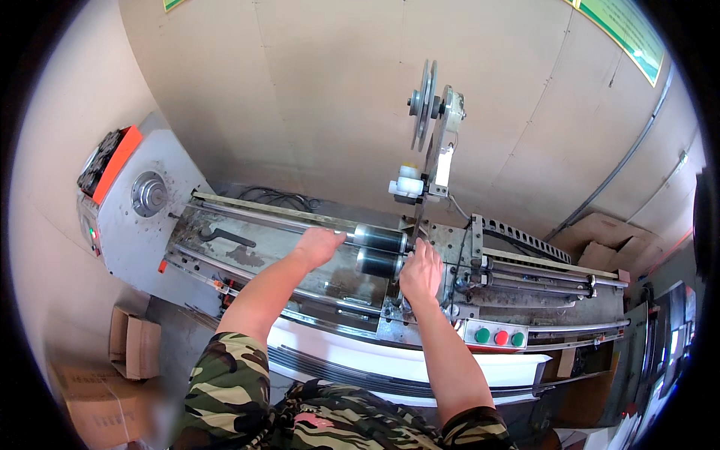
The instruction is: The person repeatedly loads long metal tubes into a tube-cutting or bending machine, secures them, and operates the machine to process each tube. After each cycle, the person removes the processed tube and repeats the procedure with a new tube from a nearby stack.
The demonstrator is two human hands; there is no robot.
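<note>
Two dark cylinders with shiny metal ends sit side by side on the machine bed: an upper cylinder [379, 238] and a lower cylinder [379, 264]. Left of the upper one, my left hand [319, 247] is closed over the line of a long metal rod [255, 215]. Whatever its fingers grip is hidden. My right hand [421, 274] is at the right ends of the cylinders, with its fingers bent together. A dark strip [418, 217] comes down to its fingertips from a reel [424, 105] above. The hand's back hides what it holds, if anything.
The grey machine housing [154, 202] stands left, and a dark hook-shaped wrench [227, 238] lies on the bed. Green and red buttons sit on a control box [495, 335] near my right forearm. Cardboard boxes [105, 401] are at lower left. A cable carrier [525, 238] runs right.
</note>
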